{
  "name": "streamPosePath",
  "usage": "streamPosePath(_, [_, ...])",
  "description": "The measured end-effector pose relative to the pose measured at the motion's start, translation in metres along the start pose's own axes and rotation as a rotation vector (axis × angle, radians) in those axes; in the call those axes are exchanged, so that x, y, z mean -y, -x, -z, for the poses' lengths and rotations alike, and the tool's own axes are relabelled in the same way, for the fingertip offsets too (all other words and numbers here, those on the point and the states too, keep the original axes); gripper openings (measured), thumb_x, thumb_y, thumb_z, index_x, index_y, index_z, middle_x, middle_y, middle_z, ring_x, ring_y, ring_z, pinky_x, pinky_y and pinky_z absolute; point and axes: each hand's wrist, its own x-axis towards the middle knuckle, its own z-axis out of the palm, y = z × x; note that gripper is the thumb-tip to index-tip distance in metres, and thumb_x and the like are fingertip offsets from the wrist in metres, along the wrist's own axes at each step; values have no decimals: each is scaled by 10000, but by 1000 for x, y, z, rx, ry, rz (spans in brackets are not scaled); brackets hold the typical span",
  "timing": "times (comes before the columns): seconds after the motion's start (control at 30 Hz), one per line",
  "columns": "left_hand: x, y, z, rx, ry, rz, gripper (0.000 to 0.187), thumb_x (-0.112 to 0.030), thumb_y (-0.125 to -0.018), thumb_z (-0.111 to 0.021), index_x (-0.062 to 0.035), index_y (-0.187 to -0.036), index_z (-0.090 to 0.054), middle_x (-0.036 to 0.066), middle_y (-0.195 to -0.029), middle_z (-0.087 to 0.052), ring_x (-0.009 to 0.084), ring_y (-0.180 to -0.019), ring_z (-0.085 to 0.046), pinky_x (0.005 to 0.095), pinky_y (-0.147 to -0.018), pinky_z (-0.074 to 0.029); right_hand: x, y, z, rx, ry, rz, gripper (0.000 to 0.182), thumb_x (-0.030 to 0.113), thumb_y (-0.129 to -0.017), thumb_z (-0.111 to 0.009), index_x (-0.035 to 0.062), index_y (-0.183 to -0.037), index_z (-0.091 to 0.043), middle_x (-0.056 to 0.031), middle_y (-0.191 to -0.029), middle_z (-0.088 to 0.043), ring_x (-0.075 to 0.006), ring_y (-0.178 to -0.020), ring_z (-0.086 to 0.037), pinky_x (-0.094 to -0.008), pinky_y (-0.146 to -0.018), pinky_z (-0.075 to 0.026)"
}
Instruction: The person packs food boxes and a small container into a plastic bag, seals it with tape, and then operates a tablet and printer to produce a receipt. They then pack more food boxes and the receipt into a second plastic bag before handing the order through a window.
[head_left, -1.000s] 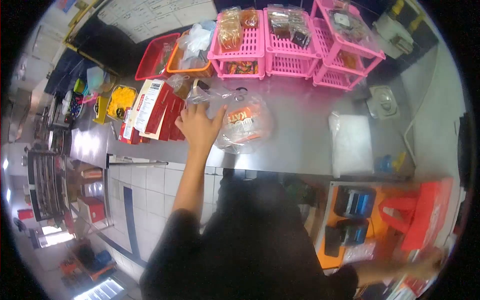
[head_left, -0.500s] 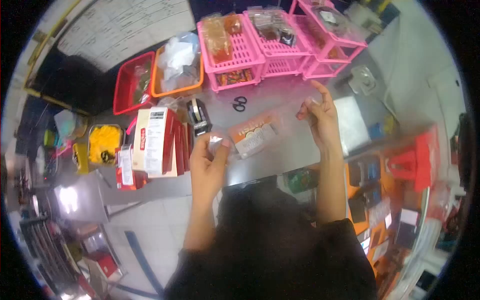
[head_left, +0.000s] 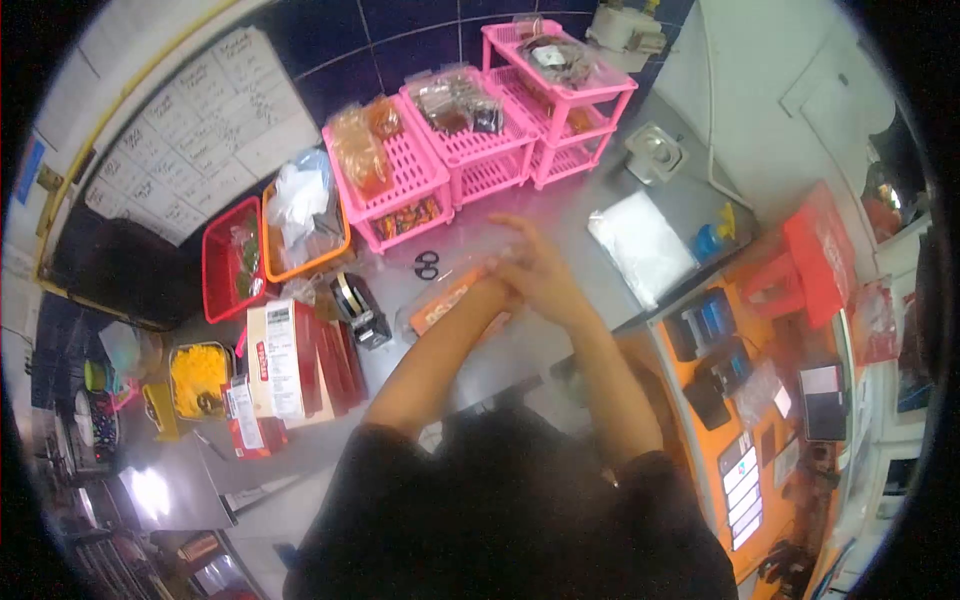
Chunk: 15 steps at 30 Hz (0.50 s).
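Observation:
A clear plastic pack with an orange printed label (head_left: 447, 299) lies over the steel table, partly covered by my left forearm. My left hand (head_left: 506, 281) is at the pack's right end, bent in against my right hand, its fingers mostly hidden. My right hand (head_left: 548, 283) overlaps it from the right, with a finger stretched out to the upper left. Just beyond the pack are black-handled scissors (head_left: 427, 265). Left of the pack stands a black tape dispenser (head_left: 361, 310).
Red and white boxes (head_left: 284, 360) stand at the left, near a tray of yellow food (head_left: 200, 376). Behind are a red basket (head_left: 216, 262), an orange basket (head_left: 343, 243) and pink racks (head_left: 420, 165) holding packets. White sheets (head_left: 641, 246) lie right, beside an orange surface (head_left: 690, 385).
My hands were apart, the left gripping the pack's left end; now they meet at its right end. The pack is lower and further left in view, and the camera view has shifted.

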Motion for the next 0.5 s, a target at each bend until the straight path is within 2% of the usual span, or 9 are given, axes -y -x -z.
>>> streamPosePath(0.1, [5,-28,-5,66,2,27,267,-238,-884,-499,-76,-1043,-641,148,-1026,-652,303,-975,-625,443,-888,-456,-16,-4,10,72,-67,90,536,71,-882,-622,111,-1368,-401,8,-839,-623,-69,-596,-541,-201,-548,-431])
streamPosePath(0.2, [1,-35,-2,121,11,29,296,-262,-897,-486,-88,-1085,-634,154,-1052,-644,307,-1009,-614,443,-914,-443,-13,-9,24,109,22,62,507,75,-893,-608,124,-1359,-412,-13,-844,-632,-73,-578,-541,-209,-524,-439])
streamPosePath(0.27, [-1,-27,3,158,27,20,316,-279,-906,-477,-96,-1113,-629,159,-1069,-639,309,-1032,-607,442,-931,-434,-5,-11,41,20,-366,-107,473,79,-900,-598,120,-1340,-428,-42,-860,-662,-64,-547,-530,-213,-485,-432])
streamPosePath(0.3, [-2,-21,9,172,45,9,325,-287,-910,-473,-100,-1128,-627,161,-1078,-637,310,-1043,-604,442,-940,-430,-3,-12,51,17,-383,-111,473,79,-900,-598,120,-1340,-428,-42,-860,-662,-64,-547,-530,-213,-485,-432])
streamPosePath(0.37, [-9,4,30,183,-62,-76,345,-303,-919,-464,-108,-1156,-622,165,-1095,-632,312,-1066,-597,442,-958,-421,-4,-15,69,50,-158,-144,440,80,-900,-596,109,-1315,-450,-78,-877,-689,-60,-510,-508,-216,-445,-410])
streamPosePath(0.4, [-14,13,43,165,-218,-166,353,-323,-936,-418,-114,-1067,-671,145,-955,-686,298,-973,-651,418,-892,-474,-7,-18,73,39,-180,-145,440,80,-900,-596,109,-1315,-450,-78,-877,-689,-60,-510,-508,-216,-445,-410])
streamPosePath(0.43, [-17,23,59,180,-224,-164,353,-323,-936,-418,-114,-1067,-671,145,-955,-686,298,-973,-651,418,-892,-474,-9,-21,75,83,-201,-137,432,79,-900,-597,105,-1308,-457,-88,-881,-693,-60,-502,-500,-215,-443,-405])
streamPosePath(0.5, [-22,53,96,366,-212,-171,437,-445,-938,-426,-106,-1041,-683,167,-942,-681,324,-917,-663,458,-853,-487,-14,-23,75,144,-226,-143,423,79,-900,-597,101,-1301,-464,-97,-886,-698,-60,-495,-492,-213,-441,-399])
